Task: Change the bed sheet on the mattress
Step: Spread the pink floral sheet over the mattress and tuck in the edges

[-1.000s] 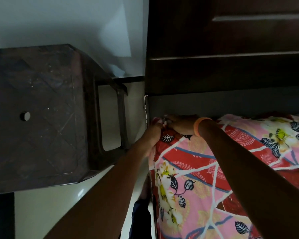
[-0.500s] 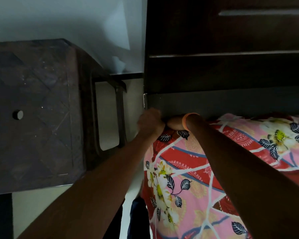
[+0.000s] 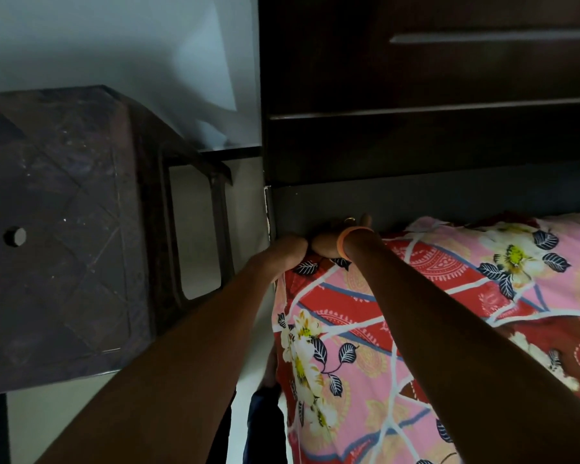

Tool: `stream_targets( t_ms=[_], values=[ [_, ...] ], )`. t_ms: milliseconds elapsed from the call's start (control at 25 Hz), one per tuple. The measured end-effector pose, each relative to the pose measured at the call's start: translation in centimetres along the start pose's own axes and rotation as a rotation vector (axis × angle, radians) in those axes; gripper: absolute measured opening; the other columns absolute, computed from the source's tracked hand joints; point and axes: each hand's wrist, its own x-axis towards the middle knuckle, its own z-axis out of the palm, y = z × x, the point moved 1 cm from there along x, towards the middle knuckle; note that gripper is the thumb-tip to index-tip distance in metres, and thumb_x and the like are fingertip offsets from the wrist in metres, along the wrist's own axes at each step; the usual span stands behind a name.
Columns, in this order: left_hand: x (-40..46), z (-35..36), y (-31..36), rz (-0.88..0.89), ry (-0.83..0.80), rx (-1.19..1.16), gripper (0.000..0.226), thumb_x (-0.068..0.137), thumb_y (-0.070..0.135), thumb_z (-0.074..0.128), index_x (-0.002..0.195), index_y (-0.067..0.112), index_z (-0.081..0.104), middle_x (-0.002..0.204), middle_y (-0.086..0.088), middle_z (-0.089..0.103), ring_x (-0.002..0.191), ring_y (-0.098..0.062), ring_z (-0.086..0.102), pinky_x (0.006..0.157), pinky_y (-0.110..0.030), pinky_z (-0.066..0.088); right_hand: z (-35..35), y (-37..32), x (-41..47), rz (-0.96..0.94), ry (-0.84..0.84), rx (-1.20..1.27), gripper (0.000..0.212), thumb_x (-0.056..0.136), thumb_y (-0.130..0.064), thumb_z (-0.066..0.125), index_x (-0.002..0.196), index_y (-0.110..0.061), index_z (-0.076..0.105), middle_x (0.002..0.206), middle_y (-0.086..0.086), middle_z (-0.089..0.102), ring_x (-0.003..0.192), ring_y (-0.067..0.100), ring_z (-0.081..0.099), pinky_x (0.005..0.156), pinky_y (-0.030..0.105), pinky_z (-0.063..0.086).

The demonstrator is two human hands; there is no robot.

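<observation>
Compared with a second ago, both hands have pushed farther toward the head corner of the mattress: then they worked on top of the sheet at its corner, now they sit down in the gap between the mattress end and the dark headboard (image 3: pixel 416 145). The left hand (image 3: pixel 290 244) is bent at the wrist with its fingers gone over the corner edge, so only the back of the hand shows; whether it grips cloth cannot be told. The right hand (image 3: pixel 332 241), with an orange band (image 3: pixel 344 241) at the wrist, lies just beside it, nearly touching, its fingers likewise tucked out of sight except for one fingertip raised against the bed frame; its hold cannot be told either. The floral bed sheet (image 3: pixel 432 296), pink and red with white flowers and dark leaves, covers the mattress from the head corner along the near side edge, where it hangs down over the side. The far right of the sheet is cut off by the frame edge, and the forearms cover part of its middle. A dark plastic stool (image 3: pixel 64 236) stands on the floor left of the bed, apart from it.
</observation>
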Motion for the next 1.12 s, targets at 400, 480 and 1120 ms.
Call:
stream_targets(
  t_ms=[400, 480, 1120],
  values=[
    [-1.3, 3.4, 1.6, 0.452, 0.578, 0.699, 0.029, 0.099, 0.026, 0.049, 0.121, 0.011, 0.061, 0.115, -0.011, 0.066, 0.104, -0.026, 0.063, 0.086, -0.037, 0.053, 11.0, 0.3, -6.6, 0.279, 1.032, 0.579, 0.05, 0.098, -0.044, 0.042, 0.138, -0.014, 0.046, 0.147, 0.017, 0.036, 0.136, 0.036, 0.034, 0.112, 0.055, 0.022],
    [-5.3, 5.9, -0.9, 0.675, 0.677, 0.69, 0.042, 0.099, 0.028, 0.045, 0.135, 0.01, 0.052, 0.129, -0.013, 0.058, 0.119, -0.03, 0.054, 0.098, -0.039, 0.046, 15.4, 0.2, -9.0, 0.315, 0.971, 0.68, 0.065, 0.1, -0.046, 0.033, 0.154, -0.01, 0.023, 0.161, 0.015, 0.017, 0.149, 0.031, 0.013, 0.12, 0.052, 0.011],
    [-37.7, 14.0, 3.4, 0.795, -0.067, 0.789, 0.033, 0.098, 0.018, 0.05, 0.128, 0.006, 0.059, 0.126, -0.009, 0.062, 0.116, -0.025, 0.059, 0.094, -0.032, 0.046, 24.6, 2.0, -44.9, 0.662, 0.83, 1.711, 0.037, 0.088, -0.035, 0.053, 0.105, -0.008, 0.071, 0.107, 0.011, 0.072, 0.099, 0.026, 0.065, 0.079, 0.028, 0.045]
  ],
)
